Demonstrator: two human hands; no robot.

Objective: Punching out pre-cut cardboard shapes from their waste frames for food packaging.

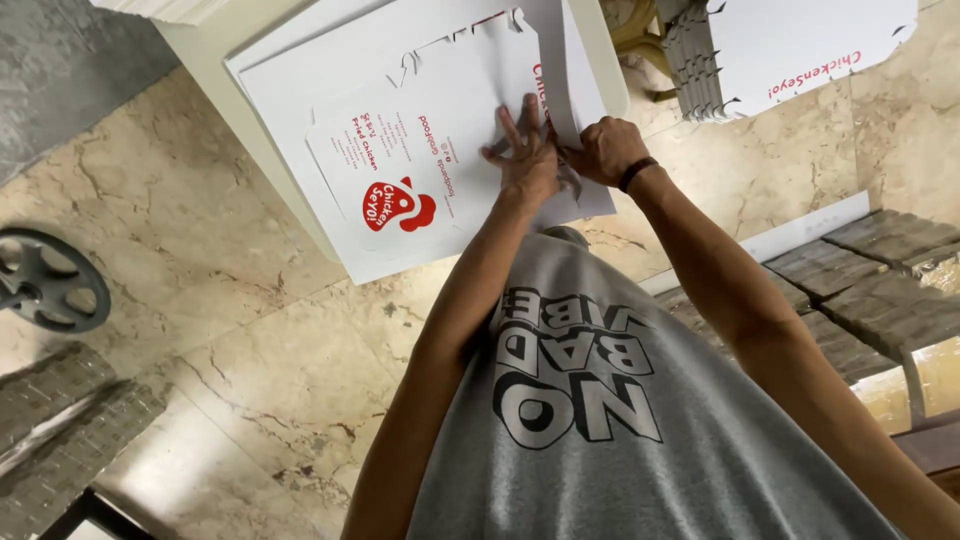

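near the desk (pixel 215 62) edge closest to the person, the left hand (pixel 528 160) presses open and flat on the white box blank (pixel 400 150); the right hand (pixel 603 150) grips its flap (pixel 556 85). the fold probably goes best with a firm left palm.

Flat white-and-red carton blank (pixel 400 150) on table

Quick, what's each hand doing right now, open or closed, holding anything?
Left hand: open, fingers spread, pressing flat on the white cardboard box sheet.
Right hand: closed, gripping a flap of the same sheet.
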